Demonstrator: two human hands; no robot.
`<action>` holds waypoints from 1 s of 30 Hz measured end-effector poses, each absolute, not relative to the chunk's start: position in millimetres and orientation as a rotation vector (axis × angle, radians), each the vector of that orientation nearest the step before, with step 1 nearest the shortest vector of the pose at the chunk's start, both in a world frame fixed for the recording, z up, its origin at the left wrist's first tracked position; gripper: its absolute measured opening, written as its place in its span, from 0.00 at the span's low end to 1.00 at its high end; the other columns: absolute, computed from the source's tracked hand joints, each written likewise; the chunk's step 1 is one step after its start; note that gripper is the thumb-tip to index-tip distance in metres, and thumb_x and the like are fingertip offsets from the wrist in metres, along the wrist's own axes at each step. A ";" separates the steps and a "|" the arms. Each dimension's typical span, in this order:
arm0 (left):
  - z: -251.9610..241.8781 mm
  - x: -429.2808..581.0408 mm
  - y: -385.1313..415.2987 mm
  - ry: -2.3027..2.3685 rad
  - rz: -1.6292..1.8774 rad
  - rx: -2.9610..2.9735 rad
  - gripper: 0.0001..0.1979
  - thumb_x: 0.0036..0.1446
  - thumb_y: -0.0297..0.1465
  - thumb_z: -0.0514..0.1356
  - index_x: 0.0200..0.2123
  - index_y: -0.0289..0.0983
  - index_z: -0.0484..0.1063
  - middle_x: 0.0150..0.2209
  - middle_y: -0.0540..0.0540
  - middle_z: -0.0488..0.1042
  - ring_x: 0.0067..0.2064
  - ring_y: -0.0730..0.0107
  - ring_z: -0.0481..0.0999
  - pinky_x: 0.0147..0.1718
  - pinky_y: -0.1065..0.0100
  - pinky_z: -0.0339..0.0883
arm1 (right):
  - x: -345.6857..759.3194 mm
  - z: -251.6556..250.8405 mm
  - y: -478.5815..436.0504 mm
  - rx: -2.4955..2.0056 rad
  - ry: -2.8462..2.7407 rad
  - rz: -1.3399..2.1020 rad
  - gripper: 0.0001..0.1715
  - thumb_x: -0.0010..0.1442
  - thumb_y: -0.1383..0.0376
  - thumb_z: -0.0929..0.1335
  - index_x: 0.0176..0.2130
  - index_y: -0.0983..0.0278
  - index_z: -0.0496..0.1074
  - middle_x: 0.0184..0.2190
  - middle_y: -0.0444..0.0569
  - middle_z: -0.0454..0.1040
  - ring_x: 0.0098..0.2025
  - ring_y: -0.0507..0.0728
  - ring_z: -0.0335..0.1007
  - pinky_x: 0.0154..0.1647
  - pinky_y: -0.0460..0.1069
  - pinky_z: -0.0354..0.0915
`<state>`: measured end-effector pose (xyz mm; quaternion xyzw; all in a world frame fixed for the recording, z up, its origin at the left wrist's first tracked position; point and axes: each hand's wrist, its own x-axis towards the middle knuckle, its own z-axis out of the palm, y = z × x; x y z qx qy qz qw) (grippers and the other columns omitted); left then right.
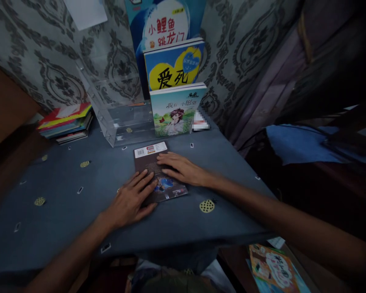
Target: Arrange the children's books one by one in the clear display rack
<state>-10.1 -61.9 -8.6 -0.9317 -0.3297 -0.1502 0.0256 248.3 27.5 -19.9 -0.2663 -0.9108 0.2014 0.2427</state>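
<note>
A dark book [149, 167] lies flat on the table, back cover up, with a white barcode strip along its far edge and a blue picture near its front edge. My left hand [133, 199] rests over its left side, fingers spread and stretched out on the cover. From the right, my right hand [178, 167] lies on the upper right part of the cover, its fingers extended. Neither hand grips the book; both press flat or rest on it. Parts of the cover are hidden beneath my fingers.
Behind the book stands a clear acrylic rack [110, 126]. Upright in its right part are a green book [171, 122], a blue and yellow book [154, 67] and a tall blue book [167, 8]. A stack of books [67, 122] sits left. An orange book [271, 268] lies below the table's right edge.
</note>
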 end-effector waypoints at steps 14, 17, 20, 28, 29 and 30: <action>-6.8 -10.5 -63.6 -1.036 -0.463 -2.908 0.28 0.66 0.39 0.57 0.66 0.37 0.61 0.66 0.36 0.66 0.70 0.50 0.60 0.65 0.44 0.62 | 232.9 -30.1 72.1 -0.954 -2.481 0.491 0.24 0.72 0.62 0.59 0.63 0.65 0.64 0.69 0.58 0.62 0.73 0.62 0.51 0.72 0.67 0.50; 0.1 -9.1 -63.5 -1.094 -0.432 -2.930 0.28 0.66 0.42 0.57 0.65 0.38 0.64 0.65 0.36 0.67 0.69 0.49 0.61 0.64 0.45 0.63 | 233.8 -31.2 71.7 -0.944 -2.464 0.486 0.24 0.71 0.63 0.59 0.63 0.66 0.65 0.68 0.59 0.63 0.73 0.63 0.50 0.72 0.66 0.51; 7.7 -9.5 -55.4 -1.166 -0.377 -2.954 0.25 0.67 0.45 0.56 0.62 0.39 0.68 0.65 0.38 0.67 0.67 0.50 0.65 0.62 0.46 0.65 | 235.8 -34.4 73.8 -0.935 -2.421 0.482 0.25 0.71 0.61 0.60 0.62 0.68 0.66 0.68 0.61 0.63 0.73 0.63 0.51 0.71 0.65 0.54; -2.4 -24.7 -14.2 -1.396 -0.382 -2.886 0.30 0.69 0.48 0.50 0.66 0.36 0.62 0.70 0.35 0.58 0.72 0.48 0.54 0.66 0.42 0.57 | 235.9 -33.6 75.0 -0.982 -2.414 0.460 0.26 0.70 0.60 0.61 0.63 0.67 0.65 0.67 0.61 0.63 0.72 0.64 0.53 0.70 0.65 0.55; -3.8 -25.6 -13.6 -1.398 -0.384 -2.890 0.30 0.69 0.48 0.50 0.67 0.36 0.62 0.71 0.35 0.57 0.72 0.49 0.53 0.66 0.42 0.56 | 235.6 -32.3 73.6 -0.997 -2.423 0.453 0.27 0.70 0.60 0.61 0.63 0.69 0.65 0.67 0.62 0.63 0.71 0.64 0.54 0.70 0.64 0.55; -4.5 -26.1 -14.4 -1.397 -0.380 -2.893 0.30 0.70 0.47 0.49 0.67 0.37 0.61 0.71 0.35 0.57 0.73 0.50 0.53 0.66 0.43 0.56 | 235.6 -31.0 71.6 -1.006 -2.431 0.444 0.26 0.70 0.60 0.61 0.62 0.69 0.65 0.67 0.63 0.63 0.71 0.64 0.55 0.70 0.64 0.56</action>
